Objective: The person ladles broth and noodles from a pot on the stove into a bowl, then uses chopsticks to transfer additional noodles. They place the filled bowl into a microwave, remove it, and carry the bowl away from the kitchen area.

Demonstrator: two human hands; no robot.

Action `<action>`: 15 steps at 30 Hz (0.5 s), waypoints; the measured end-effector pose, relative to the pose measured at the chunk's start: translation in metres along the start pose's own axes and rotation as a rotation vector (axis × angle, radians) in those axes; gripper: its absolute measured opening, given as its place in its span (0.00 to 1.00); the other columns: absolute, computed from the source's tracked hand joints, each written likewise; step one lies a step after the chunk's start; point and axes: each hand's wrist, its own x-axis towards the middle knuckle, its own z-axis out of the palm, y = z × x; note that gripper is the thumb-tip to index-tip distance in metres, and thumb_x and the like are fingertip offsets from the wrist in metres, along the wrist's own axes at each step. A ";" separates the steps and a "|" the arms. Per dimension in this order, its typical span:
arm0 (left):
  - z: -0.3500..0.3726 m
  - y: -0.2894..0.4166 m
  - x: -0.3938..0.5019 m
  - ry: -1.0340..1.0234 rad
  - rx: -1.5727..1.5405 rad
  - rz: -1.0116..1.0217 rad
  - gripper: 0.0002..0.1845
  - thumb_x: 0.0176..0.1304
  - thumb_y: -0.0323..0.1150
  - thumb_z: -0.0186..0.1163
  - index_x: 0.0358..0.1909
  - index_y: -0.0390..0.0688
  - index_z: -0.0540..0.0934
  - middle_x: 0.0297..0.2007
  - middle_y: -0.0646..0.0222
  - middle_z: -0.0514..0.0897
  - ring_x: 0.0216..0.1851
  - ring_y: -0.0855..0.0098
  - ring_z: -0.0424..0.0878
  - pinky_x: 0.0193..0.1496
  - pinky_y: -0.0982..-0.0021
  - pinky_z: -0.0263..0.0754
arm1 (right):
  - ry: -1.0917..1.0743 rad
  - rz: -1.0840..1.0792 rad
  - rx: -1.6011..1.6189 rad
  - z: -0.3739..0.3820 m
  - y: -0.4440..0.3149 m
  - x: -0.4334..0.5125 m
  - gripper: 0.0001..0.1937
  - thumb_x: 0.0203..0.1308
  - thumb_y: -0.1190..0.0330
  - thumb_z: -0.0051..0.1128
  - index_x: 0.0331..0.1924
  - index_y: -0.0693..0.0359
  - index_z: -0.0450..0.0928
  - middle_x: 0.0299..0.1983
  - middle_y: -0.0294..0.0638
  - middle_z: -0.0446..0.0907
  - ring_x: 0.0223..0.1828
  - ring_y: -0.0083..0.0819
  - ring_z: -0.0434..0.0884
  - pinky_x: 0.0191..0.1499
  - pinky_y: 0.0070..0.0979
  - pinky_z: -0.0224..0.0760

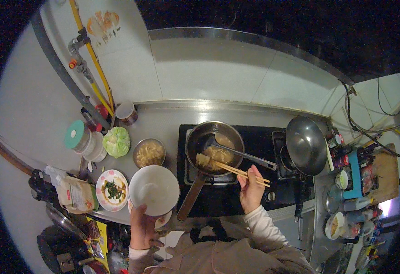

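Note:
My left hand [141, 224] grips a white bowl [154, 190] by its near rim, left of the saucepan; no food shows inside. In my right hand [252, 189] is a pair of wooden chopsticks [232, 169], reaching left over the pan. Their tips meet a pale clump of food [203, 160] at the saucepan's left side. The saucepan [200, 128] sits on the left burner and contains noodles [222, 156] in brownish broth. A metal ladle [244, 157] rests in it, its handle sticking out over the right rim.
A steel bowl of noodles [149, 153], a cabbage [116, 142] and a plate with dark greens [101, 202] stand to the left. A wok [306, 145] is on the right burner. The saucepan's handle [194, 197] points towards me. Jars and dishes crowd the right counter [318, 219].

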 end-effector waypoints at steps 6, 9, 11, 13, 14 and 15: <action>0.007 -0.001 0.015 -0.099 -0.013 -0.028 0.29 0.56 0.37 0.54 0.58 0.36 0.61 0.55 0.54 0.68 0.57 0.52 0.68 0.55 0.48 0.69 | -0.017 -0.071 0.024 0.010 -0.022 -0.004 0.17 0.61 0.71 0.53 0.52 0.68 0.67 0.37 0.40 0.75 0.35 0.30 0.80 0.34 0.23 0.82; 0.009 -0.001 0.023 -0.140 0.012 -0.041 0.28 0.57 0.37 0.54 0.58 0.36 0.61 0.55 0.53 0.68 0.56 0.53 0.69 0.55 0.49 0.69 | -0.043 -0.128 0.034 0.014 -0.033 0.000 0.17 0.61 0.71 0.52 0.52 0.69 0.67 0.37 0.41 0.75 0.35 0.30 0.81 0.34 0.22 0.82; 0.018 0.004 0.025 -0.173 0.049 -0.045 0.28 0.57 0.36 0.54 0.57 0.36 0.62 0.54 0.53 0.68 0.55 0.54 0.70 0.54 0.50 0.70 | -0.066 -0.153 0.046 0.024 -0.045 -0.001 0.17 0.61 0.72 0.52 0.53 0.69 0.66 0.37 0.41 0.75 0.35 0.31 0.81 0.34 0.22 0.82; 0.008 -0.003 0.035 -0.137 0.041 -0.060 0.26 0.57 0.36 0.54 0.56 0.36 0.63 0.53 0.53 0.69 0.54 0.55 0.71 0.53 0.51 0.71 | -0.084 -0.176 0.044 0.034 -0.055 -0.003 0.18 0.61 0.72 0.52 0.53 0.69 0.66 0.37 0.41 0.75 0.36 0.31 0.81 0.34 0.22 0.82; 0.004 -0.005 0.038 -0.120 0.036 -0.067 0.25 0.57 0.36 0.54 0.55 0.36 0.63 0.52 0.53 0.70 0.53 0.55 0.72 0.52 0.52 0.72 | -0.087 -0.183 0.049 0.039 -0.060 -0.003 0.18 0.61 0.72 0.52 0.53 0.69 0.66 0.37 0.41 0.75 0.36 0.31 0.81 0.34 0.22 0.82; 0.011 -0.002 0.037 -0.123 0.106 -0.042 0.24 0.57 0.36 0.54 0.54 0.36 0.64 0.52 0.53 0.71 0.53 0.55 0.72 0.51 0.53 0.73 | -0.085 -0.193 0.053 0.042 -0.064 -0.002 0.18 0.61 0.72 0.52 0.54 0.69 0.66 0.37 0.41 0.75 0.36 0.32 0.81 0.34 0.22 0.82</action>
